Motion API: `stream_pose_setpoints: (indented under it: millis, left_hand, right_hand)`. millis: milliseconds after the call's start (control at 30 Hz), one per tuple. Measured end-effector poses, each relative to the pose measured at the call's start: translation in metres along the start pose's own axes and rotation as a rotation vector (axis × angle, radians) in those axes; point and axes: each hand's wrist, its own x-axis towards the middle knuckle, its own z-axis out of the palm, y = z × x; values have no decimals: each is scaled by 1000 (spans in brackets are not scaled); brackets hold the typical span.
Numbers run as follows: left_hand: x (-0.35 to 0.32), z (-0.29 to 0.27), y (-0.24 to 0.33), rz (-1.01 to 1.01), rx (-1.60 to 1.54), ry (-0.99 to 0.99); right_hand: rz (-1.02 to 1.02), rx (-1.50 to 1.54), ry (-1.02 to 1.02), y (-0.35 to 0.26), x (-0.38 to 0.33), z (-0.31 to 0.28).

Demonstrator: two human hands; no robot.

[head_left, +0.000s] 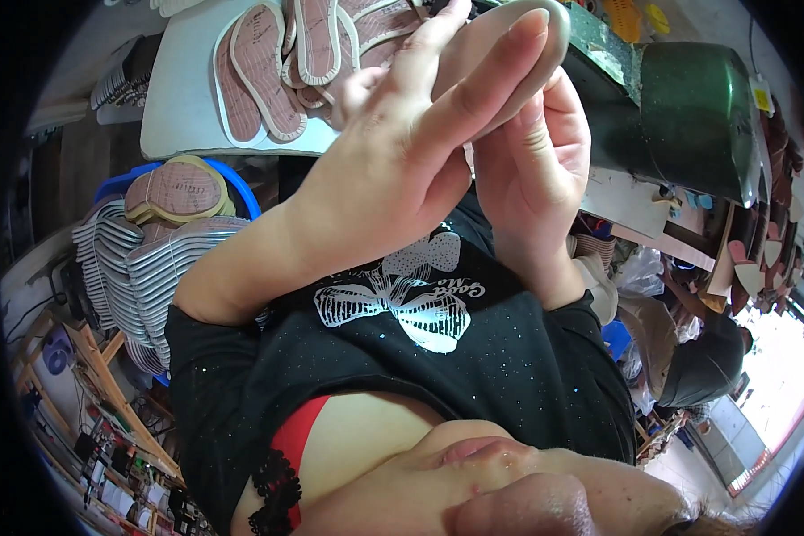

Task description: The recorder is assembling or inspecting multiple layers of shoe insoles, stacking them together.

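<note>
Head view: holding up a pale sole (475, 49) in the air, clamped tight in left hand (380, 138) and right hand (536, 161), likely to keep it still; with brown soles (263, 76) heaped by the bench's (183, 103) near edge, maybe for easy reach.

We look steeply down from head height through one wide fisheye, close over the black shirt (518, 375), the bench (177, 103) along the top.

L hand (386, 147) hides pt. of held sole (471, 59).
</note>
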Motion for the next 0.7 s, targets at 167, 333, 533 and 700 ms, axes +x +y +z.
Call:
stream_pose_setpoints:
  millis: [167, 333, 533, 700]
  left_hand:
    - [-1, -11, 4, -51, 30, -14]
    - [8, -4, 14, -96, 67, -32]
    - [11, -7, 21, -169, 116, -31]
    - [20, -4, 26, -225, 154, -23]
  right_hand:
    - [139, 79, 41, -10, -1, -1]
    - [189, 127, 153, -8, 1, -9]
    - [203, 79, 105, -7, 3, -14]
    - [226, 71, 92, -4, 9, -8]
